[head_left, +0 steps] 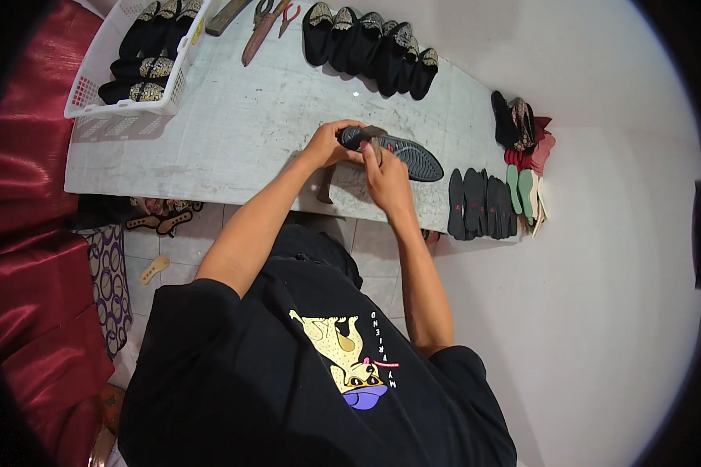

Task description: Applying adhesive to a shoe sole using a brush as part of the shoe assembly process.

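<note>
A black shoe (414, 161), its ridged sole facing up, is held over the near part of the table. My left hand (333, 145) is closed around its heel end, at the left. Above the middle of the sole is my right hand (387, 180), fingers wrapped round the short handle of what looks like a hammer. The dark head of this hammer (375, 132) lies across or just over the sole; contact is unclear. Below my left hand, a metal shoe anvil (326, 187) shows partly at the table's near edge. The shoe's underside is hidden.
A white basket (78, 101) of black shoes stands far left on the grey-white table (234, 124). Pliers (289, 17) and scissors (262, 11) lie at the back, beside a row of black shoes (370, 47). Dark soles (475, 204) and green insoles (526, 191) stand at the right.
</note>
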A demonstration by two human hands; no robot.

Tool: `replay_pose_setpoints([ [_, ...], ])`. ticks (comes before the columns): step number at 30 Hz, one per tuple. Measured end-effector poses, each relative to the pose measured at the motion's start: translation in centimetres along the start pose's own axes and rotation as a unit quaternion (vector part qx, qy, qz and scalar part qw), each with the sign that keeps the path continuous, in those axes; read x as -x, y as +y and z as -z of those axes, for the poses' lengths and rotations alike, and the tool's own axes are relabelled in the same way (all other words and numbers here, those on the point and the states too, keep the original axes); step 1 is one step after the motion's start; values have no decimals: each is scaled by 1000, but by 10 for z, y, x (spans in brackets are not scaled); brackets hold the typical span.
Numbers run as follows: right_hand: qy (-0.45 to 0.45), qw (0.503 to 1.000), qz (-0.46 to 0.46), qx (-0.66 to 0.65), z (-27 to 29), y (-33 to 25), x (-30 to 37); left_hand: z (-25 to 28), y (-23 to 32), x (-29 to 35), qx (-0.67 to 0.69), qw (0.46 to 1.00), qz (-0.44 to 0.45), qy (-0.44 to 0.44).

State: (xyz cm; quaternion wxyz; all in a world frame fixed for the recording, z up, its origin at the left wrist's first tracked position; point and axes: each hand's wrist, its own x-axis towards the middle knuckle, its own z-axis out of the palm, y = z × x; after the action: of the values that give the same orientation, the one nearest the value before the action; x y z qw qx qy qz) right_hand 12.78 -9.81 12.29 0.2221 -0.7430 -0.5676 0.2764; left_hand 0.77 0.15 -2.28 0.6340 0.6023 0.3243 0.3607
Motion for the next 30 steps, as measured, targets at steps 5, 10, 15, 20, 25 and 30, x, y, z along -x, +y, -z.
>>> replay_pose_setpoints([
  [5, 0, 1000, -3, -24, -8, 6, -7, -3, -19, -2, 40, 999, 18, 1],
  [10, 21, 999, 14, -43, -8, 6, -12, -1, -15, -4, 7, 1000, 17, -17],
  [15, -1, 999, 20, -43, 9, -19, -18, 1, -18, -5, 0, 998, 46, -30],
  [20, -36, 998, -20, -48, 0, -7, -19, -2, -27, -4, 90, 995, 31, -31],
  [25, 37, 996, 17, -80, -1, 5, -16, -2, -10, 2, -30, 999, 12, -10],
  [30, 19, 995, -21, -96, 4, -3, -25, 3, -3, -2, 10, 1000, -12, -26],
])
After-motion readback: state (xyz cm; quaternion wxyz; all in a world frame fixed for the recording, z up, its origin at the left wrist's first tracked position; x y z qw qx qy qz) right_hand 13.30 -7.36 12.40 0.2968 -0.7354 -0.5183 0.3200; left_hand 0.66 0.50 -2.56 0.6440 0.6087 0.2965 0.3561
